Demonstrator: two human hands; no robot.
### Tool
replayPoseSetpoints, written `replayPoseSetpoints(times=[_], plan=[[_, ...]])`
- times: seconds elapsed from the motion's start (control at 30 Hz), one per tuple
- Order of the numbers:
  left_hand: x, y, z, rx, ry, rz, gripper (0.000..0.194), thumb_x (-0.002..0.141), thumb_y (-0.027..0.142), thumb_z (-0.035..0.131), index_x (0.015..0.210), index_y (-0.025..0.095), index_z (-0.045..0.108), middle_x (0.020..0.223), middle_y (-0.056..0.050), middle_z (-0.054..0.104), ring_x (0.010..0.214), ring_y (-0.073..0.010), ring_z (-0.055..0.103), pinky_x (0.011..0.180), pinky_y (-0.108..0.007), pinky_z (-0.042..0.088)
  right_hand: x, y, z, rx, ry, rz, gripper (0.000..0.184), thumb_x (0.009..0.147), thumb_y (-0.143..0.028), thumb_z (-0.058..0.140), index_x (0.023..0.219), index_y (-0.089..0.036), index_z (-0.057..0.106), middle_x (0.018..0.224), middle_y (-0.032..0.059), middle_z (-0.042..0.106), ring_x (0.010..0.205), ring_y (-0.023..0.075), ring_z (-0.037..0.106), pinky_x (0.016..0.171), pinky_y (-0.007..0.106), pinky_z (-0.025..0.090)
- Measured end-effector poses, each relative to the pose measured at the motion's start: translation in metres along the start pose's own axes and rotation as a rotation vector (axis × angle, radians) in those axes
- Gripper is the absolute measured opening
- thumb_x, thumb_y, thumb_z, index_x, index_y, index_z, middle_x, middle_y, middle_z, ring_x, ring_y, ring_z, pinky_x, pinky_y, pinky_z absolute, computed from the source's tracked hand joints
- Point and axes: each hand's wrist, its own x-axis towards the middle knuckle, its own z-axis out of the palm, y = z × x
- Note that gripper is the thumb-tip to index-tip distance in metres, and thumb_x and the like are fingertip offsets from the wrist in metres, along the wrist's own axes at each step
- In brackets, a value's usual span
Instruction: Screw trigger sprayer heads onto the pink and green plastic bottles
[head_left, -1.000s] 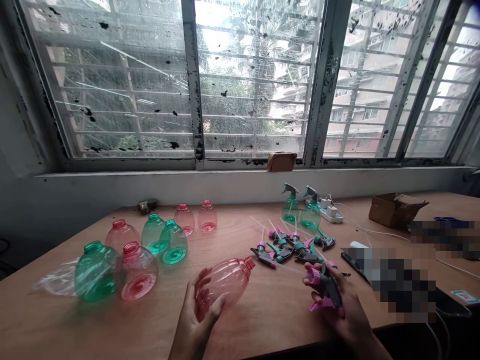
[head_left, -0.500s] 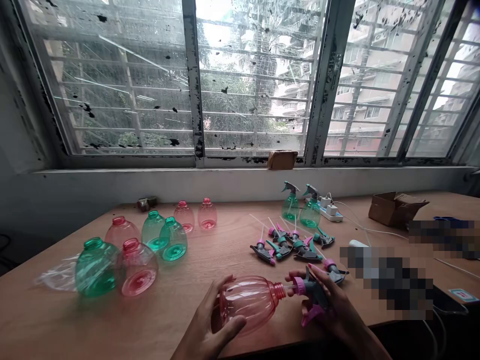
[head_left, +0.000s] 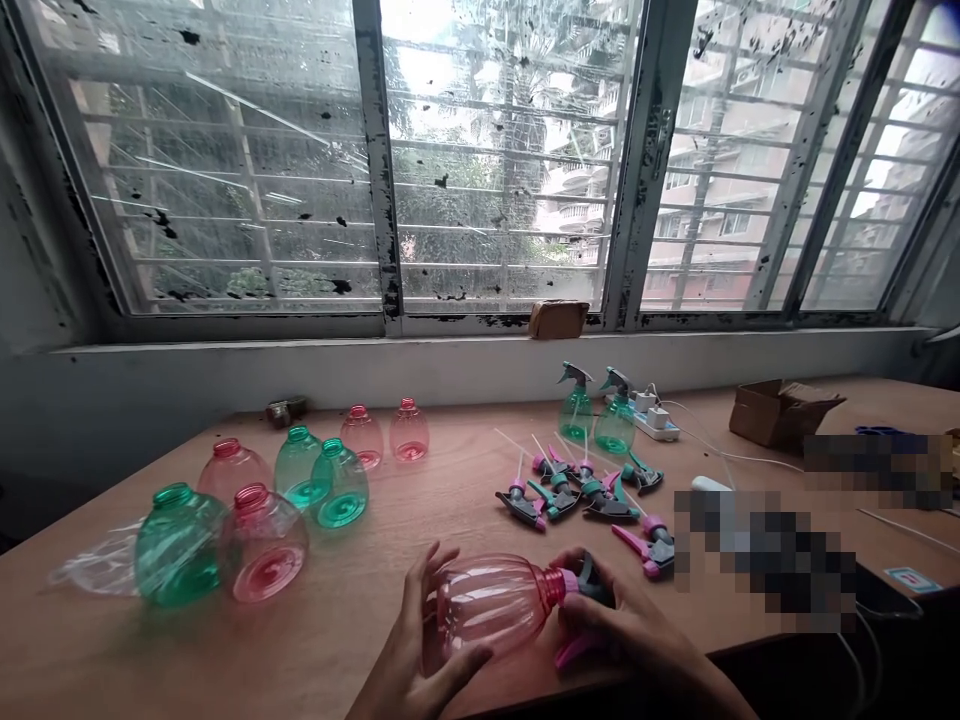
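A clear pink spray bottle [head_left: 491,605] lies on its side in my left hand [head_left: 420,645], whose fingers and thumb wrap round its base end. My right hand [head_left: 619,610] is closed on a trigger spray head [head_left: 592,582] with a pink collar, grey body and pink trigger. The collar sits against the bottle's threaded neck; whether the threads have caught I cannot tell. Part of the head is hidden behind my right fingers. Beyond my hands lies a heap of loose spray heads [head_left: 592,495] in grey, pink and teal. One pink-and-grey spray head [head_left: 652,545] lies nearest my right hand.
Several pink and green bottles without heads, such as a green bottle [head_left: 178,550], stand left beside a plastic bag [head_left: 101,565]. Two green bottles with heads [head_left: 616,425] stand at the back near a power strip [head_left: 656,420]. A cardboard box [head_left: 780,415] sits right.
My right hand has moved left, bringing the spray head's collar up to the bottle's neck and closing the gap where the tube showed. My left hand keeps hold of the bottle.
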Motion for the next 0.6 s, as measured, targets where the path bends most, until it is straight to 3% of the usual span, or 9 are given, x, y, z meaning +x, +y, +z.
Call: replayPoseSetpoints(times=[0.1,0.2,0.4,0.5,0.6], plan=[[0.002,0.002,-0.001,0.045,-0.052,-0.018,0.076,0.084,0.041,0.075,0.147,0.026,0.035,0.158,-0.016,0.043,0.146,-0.0346,0.040,0.120,-0.051,0.036,-0.003,-0.003,-0.003,-0.062,0.025,-0.021,0.048,0.068,-0.046,0.090,0.098,-0.019,0.063,0.071,-0.0045,0.066,0.060,0.0151,0.059,0.057,0.023,0.044],[0.003,0.004,-0.002,-0.019,-0.109,-0.006,0.073,0.083,0.036,0.078,0.145,0.030,0.041,0.156,-0.012,0.048,0.140,-0.0345,0.050,0.116,-0.049,0.042,-0.004,-0.006,-0.004,-0.136,0.053,-0.028,0.043,0.070,-0.047,0.088,0.092,-0.018,0.066,0.069,-0.0038,0.064,0.060,0.0160,0.058,0.056,0.024,0.042],[0.002,-0.005,0.000,0.063,-0.010,0.144,0.078,0.077,0.027,0.082,0.144,0.038,0.045,0.160,-0.006,0.043,0.150,-0.0331,0.033,0.123,-0.052,0.028,-0.004,-0.006,-0.004,-0.221,0.048,-0.047,0.038,0.073,-0.047,0.085,0.092,-0.017,0.069,0.074,-0.0012,0.067,0.066,0.0177,0.058,0.060,0.026,0.043],[0.001,-0.009,0.001,-0.034,-0.007,0.085,0.085,0.073,0.037,0.086,0.145,0.037,0.042,0.155,-0.006,0.048,0.146,-0.0338,0.040,0.122,-0.051,0.032,-0.005,-0.005,-0.004,-0.219,0.059,-0.055,0.038,0.073,-0.047,0.084,0.095,-0.018,0.072,0.077,-0.0007,0.067,0.068,0.0185,0.059,0.062,0.026,0.044],[0.001,-0.009,-0.001,-0.094,-0.002,0.004,0.076,0.080,0.059,0.073,0.144,0.033,0.042,0.153,-0.011,0.049,0.136,-0.0355,0.051,0.116,-0.053,0.039,-0.007,-0.003,-0.004,-0.217,0.059,-0.062,0.038,0.072,-0.046,0.085,0.094,-0.017,0.072,0.076,-0.0008,0.067,0.068,0.0186,0.058,0.062,0.026,0.044]])
